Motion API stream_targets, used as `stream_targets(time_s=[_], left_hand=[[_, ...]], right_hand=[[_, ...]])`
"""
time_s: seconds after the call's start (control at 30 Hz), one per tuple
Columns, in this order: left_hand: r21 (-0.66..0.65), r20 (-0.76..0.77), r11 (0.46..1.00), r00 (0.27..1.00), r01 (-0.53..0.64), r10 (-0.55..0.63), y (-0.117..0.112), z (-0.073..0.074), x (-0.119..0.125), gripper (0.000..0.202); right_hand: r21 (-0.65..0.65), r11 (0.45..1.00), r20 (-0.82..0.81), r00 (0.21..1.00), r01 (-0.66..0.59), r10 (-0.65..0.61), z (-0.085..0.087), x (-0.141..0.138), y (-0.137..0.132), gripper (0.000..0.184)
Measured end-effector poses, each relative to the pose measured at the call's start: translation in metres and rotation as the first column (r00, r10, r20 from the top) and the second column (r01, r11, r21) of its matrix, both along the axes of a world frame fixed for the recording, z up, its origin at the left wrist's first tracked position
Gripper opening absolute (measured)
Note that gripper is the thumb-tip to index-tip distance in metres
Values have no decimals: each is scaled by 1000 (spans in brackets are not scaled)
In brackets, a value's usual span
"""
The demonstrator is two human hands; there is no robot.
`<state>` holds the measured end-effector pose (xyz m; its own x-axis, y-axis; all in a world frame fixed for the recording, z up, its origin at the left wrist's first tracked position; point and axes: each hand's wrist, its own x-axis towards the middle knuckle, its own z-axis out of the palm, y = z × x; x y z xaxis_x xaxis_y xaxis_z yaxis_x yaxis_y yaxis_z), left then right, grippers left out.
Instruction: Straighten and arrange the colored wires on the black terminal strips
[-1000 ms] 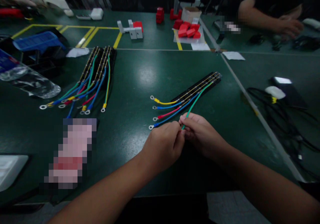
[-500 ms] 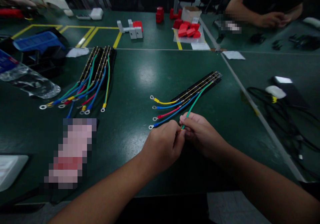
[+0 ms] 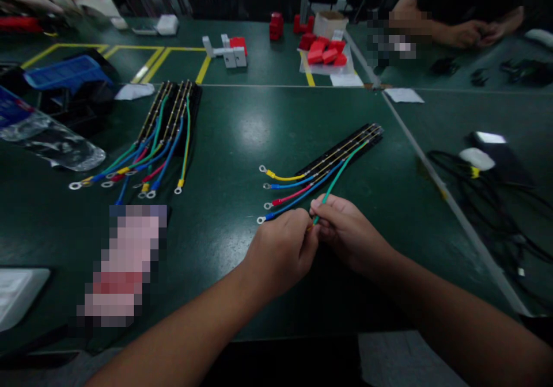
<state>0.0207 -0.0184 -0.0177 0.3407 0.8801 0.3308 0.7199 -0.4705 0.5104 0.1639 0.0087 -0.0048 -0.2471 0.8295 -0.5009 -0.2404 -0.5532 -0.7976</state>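
A green wire (image 3: 334,179) runs from a black strip (image 3: 341,152) with brass-coloured rails down to my hands. My right hand (image 3: 343,220) is closed, thumb and fingers pinching this wire near its lower end. Closed beside it, my left hand (image 3: 280,246) grips the very end, where a small orange-copper bit shows between the fingertips; the rest of that end is hidden. Yellow, blue and red wires with ring terminals fan out leftward from the same strip. The lowest blue wire's ring terminal (image 3: 261,220) lies just above my left hand.
Two similar wired strips (image 3: 173,110) lie at the left, near a plastic bag (image 3: 56,139) and a blue tray (image 3: 64,71). Red parts (image 3: 326,52) and grey blocks (image 3: 234,57) stand at the back. Black cables (image 3: 484,214) lie at the right. Another person's hands (image 3: 479,33) are across the table.
Almost nothing differs. Both hands keep their hold on the green wire, with only a tiny shift of the left fingers.
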Motion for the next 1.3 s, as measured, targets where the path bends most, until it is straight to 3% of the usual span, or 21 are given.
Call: stream_targets(time_s=[0.47,0.73,0.97,1.07,1.3], left_hand=[[-57,-34,998,999,18,-20,1,3,0,20],[156,-187,987,982,31,-1,0,0,-3,22],[217,-250,975,968,36,20,1,5,-4,22],[173,-217,985,976,22,16,0,5,-4,24],[-83,-46,996,999,19,-23,1,4,-1,25]], right_hand=[[-11,1000,10,1000,12,-11,1,-1,0,22],[-8,1000,0,1000,14,-14,-1,0,0,23],[-9,1000,-22,999,30,-30,-1,-1,0,21],[-5,1000,-27,999,29,-29,-2,-1,0,22],[3,1000,-11,1000,20,-20,-3,0,1,23]])
